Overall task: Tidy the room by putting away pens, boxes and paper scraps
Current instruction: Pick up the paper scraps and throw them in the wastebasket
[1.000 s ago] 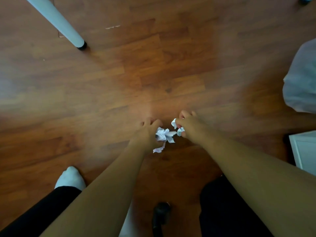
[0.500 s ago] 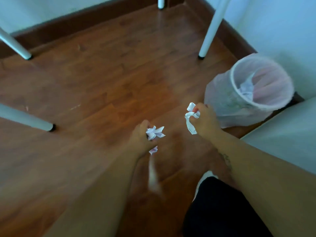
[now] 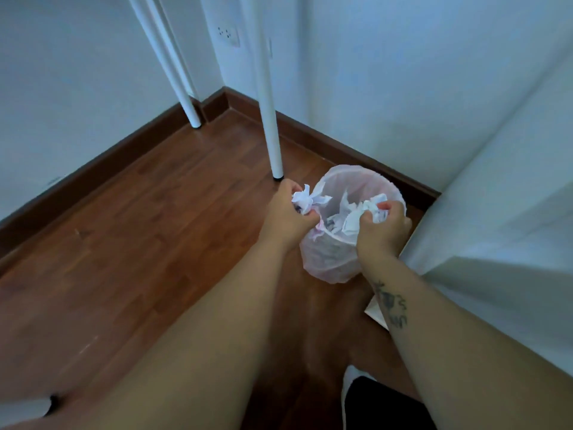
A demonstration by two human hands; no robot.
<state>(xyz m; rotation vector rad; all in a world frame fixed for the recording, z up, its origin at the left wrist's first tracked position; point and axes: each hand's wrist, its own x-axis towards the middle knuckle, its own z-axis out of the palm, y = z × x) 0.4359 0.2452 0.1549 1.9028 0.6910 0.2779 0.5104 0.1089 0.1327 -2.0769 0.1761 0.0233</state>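
Since half a second ago, both hands have been carried from above the bare floor to the round waste bin lined with a thin pinkish plastic bag (image 3: 338,259), which stands in the corner. The left hand (image 3: 286,217) is held at the bin's left rim, fingers closed around a wad of crumpled white paper scraps (image 3: 305,198). The right hand (image 3: 383,228) is held over the bin's near right rim, clenched on a second crumpled white paper wad (image 3: 364,214), with more scraps seen inside the bin.

A room corner in a home: wood laminate floor (image 3: 148,243), dark baseboard (image 3: 124,150), pale walls with a socket (image 3: 228,35) at top centre, white furniture legs (image 3: 269,119), small lined wastebasket (image 3: 328,259).
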